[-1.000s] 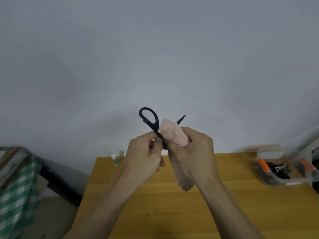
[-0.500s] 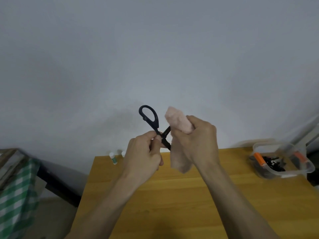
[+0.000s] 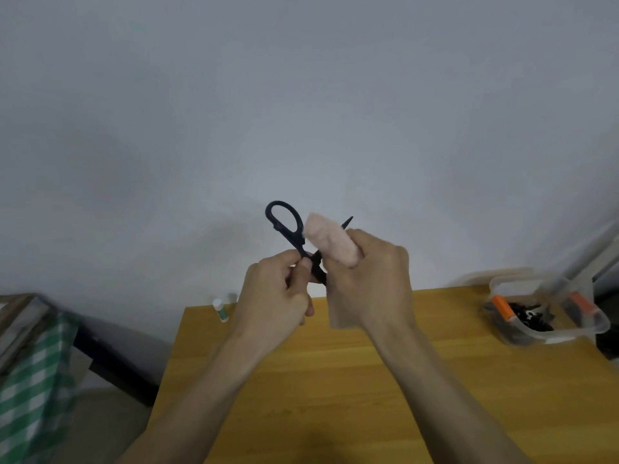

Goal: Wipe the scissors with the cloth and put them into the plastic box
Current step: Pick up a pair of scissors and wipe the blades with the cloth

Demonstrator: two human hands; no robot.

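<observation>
From your head camera, your left hand (image 3: pixel 274 293) pinches the black scissors (image 3: pixel 294 236) near the pivot, loop handle up-left, blade tip up-right. Your right hand (image 3: pixel 368 279) grips the pink cloth (image 3: pixel 331 242) folded around that blade. The plastic box (image 3: pixel 582 329) sits far right on the table (image 3: pixel 335 380), nearer your right hand.

My one head camera looks forward and slightly down, close over both raised hands; the wooden table (image 3: pixel 368 380) fills the bottom, grey wall (image 3: pixel 301 95) above.
</observation>
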